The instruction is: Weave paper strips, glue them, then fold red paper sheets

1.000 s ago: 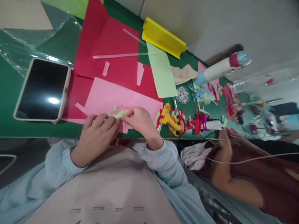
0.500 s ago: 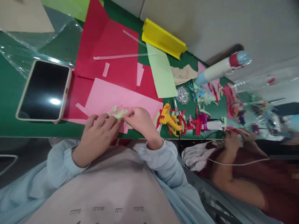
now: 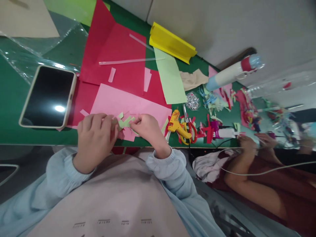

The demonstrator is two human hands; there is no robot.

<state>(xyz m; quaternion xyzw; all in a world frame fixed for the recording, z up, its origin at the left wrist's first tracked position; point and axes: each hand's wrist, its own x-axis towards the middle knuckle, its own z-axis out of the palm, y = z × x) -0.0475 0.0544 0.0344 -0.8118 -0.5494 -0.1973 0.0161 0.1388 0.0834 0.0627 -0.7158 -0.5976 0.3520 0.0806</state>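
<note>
Small green paper strips [image 3: 125,122] lie on a pink paper sheet [image 3: 116,98] at the table's front edge. From the right, my right hand [image 3: 147,127] pinches the end of one light green strip between thumb and forefinger. To the left of the strips, my left hand [image 3: 96,133] rests over the pink paper, fingers bent downward and slightly apart; its fingertips are partly hidden, and I see nothing held in it. A pink paper scrap [image 3: 128,135] lies just below the green strips, between both hands.
A phone [image 3: 48,97] lies left of red card [image 3: 118,46]. To the right are a yellow glue gun [image 3: 175,122], scissors [image 3: 193,131], a bead pile [image 3: 192,101], a light green sheet [image 3: 170,79] and a bottle [image 3: 229,74]. A co-worker's hands [image 3: 248,144] are farther right.
My left hand has moved left, away from the green strips and my right hand, uncovering more of them. My right hand keeps its pinch in nearly the same place.
</note>
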